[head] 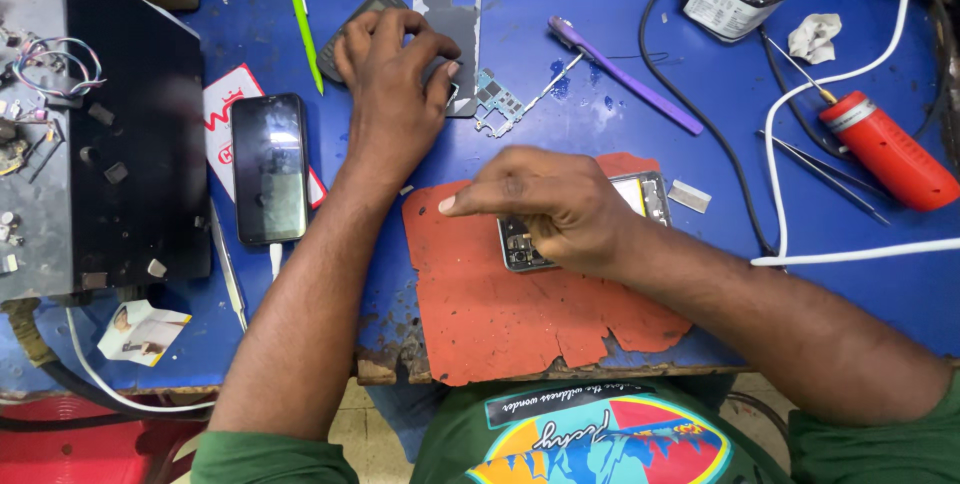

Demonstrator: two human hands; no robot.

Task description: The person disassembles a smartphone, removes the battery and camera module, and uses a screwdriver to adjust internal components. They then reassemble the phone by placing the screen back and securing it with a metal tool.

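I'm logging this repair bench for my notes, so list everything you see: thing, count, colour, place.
opened phone: 1, dark insides, on the red mat under the right hand
red mat: 1, worn red, front of the blue table
back cover: 1, grey, far side, at the left hand's fingertips
circuit board: 1, blue-green, beside the cover
black phone: 1, screen up, left of the left forearm
green pen: 1, far left
purple tool: 1, far centre
red cylinder tool: 1, right
tweezers: 1, dark, right
white cable: 1, right
black plate: 1, left edge
left hand: 1, on the back cover
right hand: 1, on the opened phone
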